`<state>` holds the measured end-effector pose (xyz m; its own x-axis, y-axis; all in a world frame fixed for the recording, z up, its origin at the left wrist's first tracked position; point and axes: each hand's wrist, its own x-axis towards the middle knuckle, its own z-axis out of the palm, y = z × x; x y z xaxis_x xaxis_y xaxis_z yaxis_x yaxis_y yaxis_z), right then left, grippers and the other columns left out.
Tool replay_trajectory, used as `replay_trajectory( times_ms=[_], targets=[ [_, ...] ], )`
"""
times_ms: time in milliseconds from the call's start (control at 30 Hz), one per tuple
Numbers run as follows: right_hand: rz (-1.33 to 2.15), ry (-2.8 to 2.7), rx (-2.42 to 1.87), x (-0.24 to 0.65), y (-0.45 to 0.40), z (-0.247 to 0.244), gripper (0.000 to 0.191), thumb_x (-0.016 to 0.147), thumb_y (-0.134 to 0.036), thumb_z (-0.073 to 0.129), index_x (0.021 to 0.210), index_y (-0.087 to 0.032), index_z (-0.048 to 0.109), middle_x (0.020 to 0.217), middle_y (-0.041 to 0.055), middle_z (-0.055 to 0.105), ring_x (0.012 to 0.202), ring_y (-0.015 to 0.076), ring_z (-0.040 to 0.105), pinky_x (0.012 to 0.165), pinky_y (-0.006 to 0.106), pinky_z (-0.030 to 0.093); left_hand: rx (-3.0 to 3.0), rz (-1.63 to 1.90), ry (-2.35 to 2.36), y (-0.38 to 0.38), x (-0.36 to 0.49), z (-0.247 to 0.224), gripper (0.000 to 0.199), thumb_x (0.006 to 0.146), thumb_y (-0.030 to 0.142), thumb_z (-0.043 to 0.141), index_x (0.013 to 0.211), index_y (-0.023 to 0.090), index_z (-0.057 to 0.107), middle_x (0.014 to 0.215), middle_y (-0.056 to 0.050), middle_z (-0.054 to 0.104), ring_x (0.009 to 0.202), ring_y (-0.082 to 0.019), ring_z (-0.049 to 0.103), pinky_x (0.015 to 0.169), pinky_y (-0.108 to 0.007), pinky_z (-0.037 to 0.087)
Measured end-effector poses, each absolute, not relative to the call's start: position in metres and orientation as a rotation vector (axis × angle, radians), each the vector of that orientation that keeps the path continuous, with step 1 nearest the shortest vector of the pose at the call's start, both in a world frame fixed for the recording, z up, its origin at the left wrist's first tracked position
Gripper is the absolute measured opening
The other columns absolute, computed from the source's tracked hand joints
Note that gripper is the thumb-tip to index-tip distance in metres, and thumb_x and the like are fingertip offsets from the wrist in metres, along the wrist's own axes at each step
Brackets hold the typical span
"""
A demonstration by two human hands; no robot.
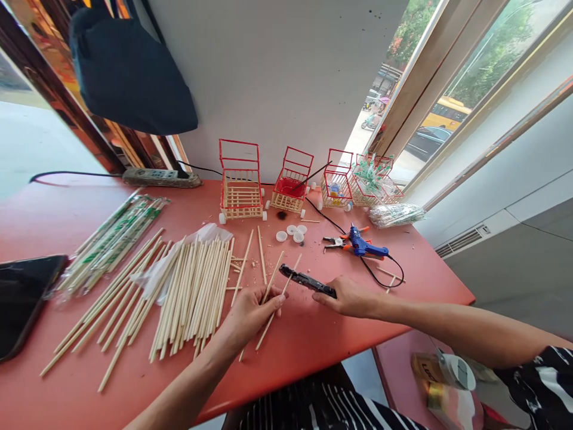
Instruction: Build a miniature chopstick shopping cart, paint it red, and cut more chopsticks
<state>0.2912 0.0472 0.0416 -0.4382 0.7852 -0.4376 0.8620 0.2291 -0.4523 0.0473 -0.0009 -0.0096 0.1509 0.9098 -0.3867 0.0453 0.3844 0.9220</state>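
Observation:
Between the thumb and fingers of my left hand (pixel 255 312) is a slim wooden chopstick (pixel 267 330), slanting up to the right. A second stick (pixel 274 276) passes through the same hand. My right hand (pixel 351 297) is closed around the handles of black pliers (pixel 308 280). Their jaws point left and meet the chopstick just above my left fingertips; whether they press on it I cannot tell. Loose sticks (pixel 243 267) and small cut bits lie beyond my left hand. A dense pile of chopsticks (pixel 192 292) lies left of it, partly over a clear plastic bag.
Small stick-built carts with red frames (pixel 242 191) line the wall side. White caps (pixel 292 230) and a blue glue gun (pixel 364 243) lie in front of them. Wrapped chopsticks (pixel 116 239), a black phone or tablet (pixel 27 298) and a power strip (pixel 156 177) are at left.

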Motion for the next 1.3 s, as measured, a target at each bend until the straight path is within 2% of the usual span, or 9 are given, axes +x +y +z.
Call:
replay_trajectory(
  times_ms=[267, 500, 700, 833, 1100, 1300],
  targets=[
    [-0.979, 2.350, 1.597, 0.295, 0.048, 0.040, 0.067, 0.091, -0.076, 0.056, 0.055, -0.021, 0.043, 0.048, -0.0032, 0.035, 0.047, 0.0104, 0.031, 0.051, 0.030, 0.022, 1.040, 0.821, 1.277, -0.001, 0.051, -0.011, 0.041, 0.063, 0.059, 0.075, 0.074, 0.019, 0.072, 0.056, 0.000, 0.060, 0.044, -0.011, 0.036, 0.046, -0.024, 0.021],
    [-0.936, 2.356, 1.589, 0.297, 0.049, 0.036, 0.063, 0.094, -0.070, 0.053, 0.056, -0.022, 0.040, 0.047, -0.0035, 0.036, 0.045, 0.0102, 0.030, 0.049, 0.030, 0.021, 1.137, 0.836, 1.289, -0.001, 0.051, -0.024, 0.034, 0.072, 0.053, 0.070, 0.069, 0.019, 0.071, 0.059, -0.002, 0.063, 0.050, -0.014, 0.044, 0.050, -0.026, 0.026],
    [-0.923, 2.350, 1.637, 0.295, 0.046, 0.038, 0.061, 0.095, -0.067, 0.057, 0.057, -0.021, 0.044, 0.048, -0.0022, 0.042, 0.046, 0.0103, 0.033, 0.051, 0.030, 0.022, 1.212, 0.866, 1.307, 0.000, 0.051, -0.019, 0.034, 0.073, 0.052, 0.067, 0.061, 0.020, 0.067, 0.059, -0.003, 0.063, 0.059, -0.019, 0.054, 0.060, -0.029, 0.034],
    [-0.901, 2.316, 1.621, 0.294, 0.047, 0.038, 0.059, 0.096, -0.063, 0.056, 0.058, -0.021, 0.044, 0.050, -0.0027, 0.040, 0.048, 0.0101, 0.033, 0.052, 0.030, 0.022, 1.243, 0.858, 1.316, 0.000, 0.051, -0.022, 0.035, 0.074, 0.053, 0.064, 0.065, 0.020, 0.069, 0.059, -0.003, 0.065, 0.063, -0.021, 0.059, 0.066, -0.031, 0.039],
    [-0.908, 2.441, 1.602, 0.299, 0.043, 0.038, 0.051, 0.098, -0.060, 0.046, 0.065, -0.021, 0.042, 0.058, -0.0021, 0.043, 0.054, 0.0115, 0.034, 0.056, 0.030, 0.022, 1.173, 0.975, 1.271, -0.001, 0.058, -0.013, 0.033, 0.074, 0.051, 0.061, 0.074, 0.019, 0.070, 0.058, -0.001, 0.062, 0.059, -0.018, 0.056, 0.061, -0.030, 0.038],
    [-0.872, 2.531, 1.492, 0.306, 0.046, 0.037, 0.061, 0.098, -0.074, 0.035, 0.067, -0.022, 0.040, 0.061, -0.0010, 0.045, 0.056, 0.0136, 0.035, 0.058, 0.031, 0.020, 1.117, 1.003, 1.219, 0.000, 0.060, 0.001, 0.028, 0.073, 0.047, 0.063, 0.073, 0.019, 0.067, 0.056, 0.002, 0.056, 0.055, -0.015, 0.050, 0.058, -0.028, 0.036]
  ],
)
